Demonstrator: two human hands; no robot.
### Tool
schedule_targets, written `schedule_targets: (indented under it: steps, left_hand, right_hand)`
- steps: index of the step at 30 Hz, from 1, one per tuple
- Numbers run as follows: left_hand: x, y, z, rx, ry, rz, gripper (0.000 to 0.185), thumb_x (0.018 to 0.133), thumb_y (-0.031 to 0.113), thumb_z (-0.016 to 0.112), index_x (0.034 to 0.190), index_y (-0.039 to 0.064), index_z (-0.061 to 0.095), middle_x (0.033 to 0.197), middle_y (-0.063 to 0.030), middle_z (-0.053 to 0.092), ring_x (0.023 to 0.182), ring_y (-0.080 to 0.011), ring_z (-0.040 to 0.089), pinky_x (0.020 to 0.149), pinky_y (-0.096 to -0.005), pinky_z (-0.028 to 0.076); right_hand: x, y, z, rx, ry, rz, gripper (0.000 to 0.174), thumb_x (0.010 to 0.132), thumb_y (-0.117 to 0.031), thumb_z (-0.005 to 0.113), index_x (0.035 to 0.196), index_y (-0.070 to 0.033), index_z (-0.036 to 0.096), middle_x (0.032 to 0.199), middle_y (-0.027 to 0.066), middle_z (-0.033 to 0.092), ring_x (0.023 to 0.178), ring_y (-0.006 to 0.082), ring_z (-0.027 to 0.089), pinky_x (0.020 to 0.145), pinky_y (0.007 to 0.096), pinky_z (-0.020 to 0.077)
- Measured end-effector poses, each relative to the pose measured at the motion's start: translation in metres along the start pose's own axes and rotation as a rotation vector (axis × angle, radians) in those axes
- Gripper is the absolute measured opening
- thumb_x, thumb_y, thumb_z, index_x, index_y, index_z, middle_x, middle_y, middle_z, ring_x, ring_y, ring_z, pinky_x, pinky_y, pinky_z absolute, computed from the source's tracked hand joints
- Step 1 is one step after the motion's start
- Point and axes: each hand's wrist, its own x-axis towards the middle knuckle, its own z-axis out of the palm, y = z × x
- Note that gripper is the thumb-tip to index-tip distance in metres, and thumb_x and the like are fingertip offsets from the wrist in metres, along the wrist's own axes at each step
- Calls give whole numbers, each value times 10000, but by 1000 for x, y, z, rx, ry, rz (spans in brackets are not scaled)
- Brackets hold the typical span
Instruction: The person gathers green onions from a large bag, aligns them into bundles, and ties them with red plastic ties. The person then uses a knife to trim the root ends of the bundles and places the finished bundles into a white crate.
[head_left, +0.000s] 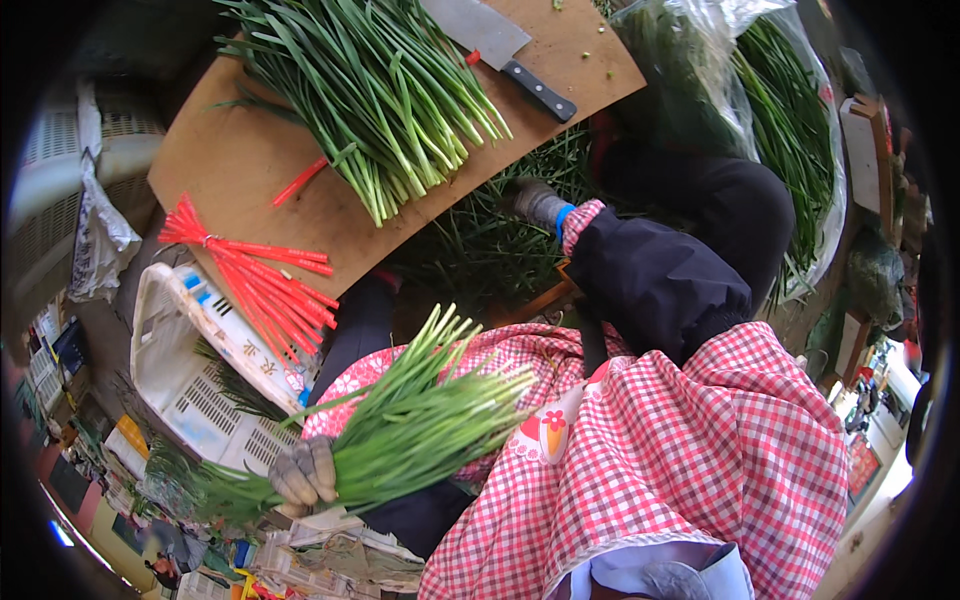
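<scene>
My left hand (304, 474), in a grey knitted glove, is closed around a bunch of garlic chives (427, 420). The pale stem ends point up and right across my apron, while the leaf tips trail left past the hand. My right hand (534, 202), also gloved, reaches down past the board's edge over a heap of loose green leaves (480, 240). Its fingers are dark and blurred, so whether they grip anything is unclear. A larger pile of chives (375, 97) lies on the wooden board (360, 247), beside a cleaver (502, 49) with a black handle.
Red printed ties (255, 277), bound at one end, overhang the board's near left corner. Another red strip (300, 181) lies by the pile. Below stands a white plastic crate (217, 405) holding some greens. A clear plastic bag of chives (795, 142) is at the right.
</scene>
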Motion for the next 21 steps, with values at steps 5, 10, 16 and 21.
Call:
schedule_targets:
  steps: [5, 10, 16, 21]
  left_hand:
    - [-23, -28, 31, 114, 204, 267, 213, 971, 221, 614, 844, 66, 543, 875, -39, 549, 733, -156, 590, 766, -332, 441]
    - [2, -47, 50, 279, 113, 294, 172, 978, 205, 533, 939, 37, 534, 929, -124, 585, 788, -228, 631, 868, -443, 499]
    - [40, -96, 95, 344, 398, 204, 241, 819, 126, 670, 1000, -13, 595, 1074, -195, 647, 980, -318, 655, 870, -436, 540]
    - [68, -133, 123, 666, 373, -45, 747, 828, 103, 730, 1467, 16, 352, 1440, -122, 461, 991, -145, 580, 856, -281, 500]
  right_hand:
    - [-81, -23, -7, 845, -175, -22, 287, 798, -173, 738, 1028, -18, 665, 770, 81, 660, 640, 186, 598, 573, 349, 499]
    - [-162, -82, -48, 1088, -156, -381, 249, 843, -151, 719, 1027, -4, 639, 868, 42, 635, 767, 122, 579, 667, 312, 512]
    - [-235, -150, -132, 581, 118, -728, 293, 890, -235, 686, 1078, -14, 649, 966, 121, 718, 867, 223, 689, 802, 369, 542]
    - [-276, -180, -156, -345, 391, -1114, 156, 763, -157, 645, 894, -96, 705, 751, 150, 673, 745, 367, 682, 649, 451, 540]
